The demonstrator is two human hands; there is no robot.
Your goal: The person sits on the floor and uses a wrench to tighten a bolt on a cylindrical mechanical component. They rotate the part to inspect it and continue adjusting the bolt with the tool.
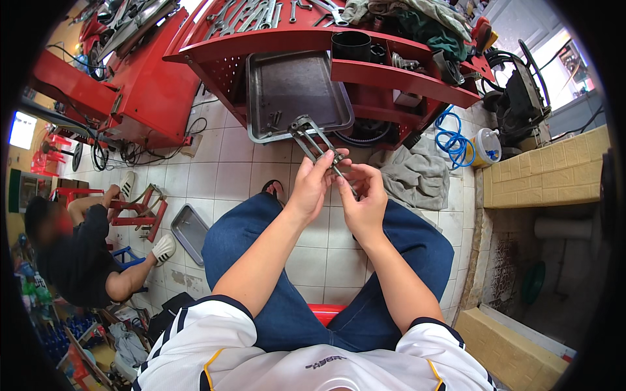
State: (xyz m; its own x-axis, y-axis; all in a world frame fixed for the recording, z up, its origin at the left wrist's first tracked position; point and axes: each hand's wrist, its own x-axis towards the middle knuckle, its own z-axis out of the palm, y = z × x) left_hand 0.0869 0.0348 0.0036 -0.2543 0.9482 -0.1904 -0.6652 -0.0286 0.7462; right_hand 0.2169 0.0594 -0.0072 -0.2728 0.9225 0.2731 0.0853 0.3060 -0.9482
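We look down from the wearer's head through a wide fisheye, near above left hand (308, 189) and right hand (364, 203), with the white shirt (280, 365) at six o'clock, red cart (280, 42) at twelve.

A grey two-barred metal tool (322, 137) is held aslant; its barred end points forward-left
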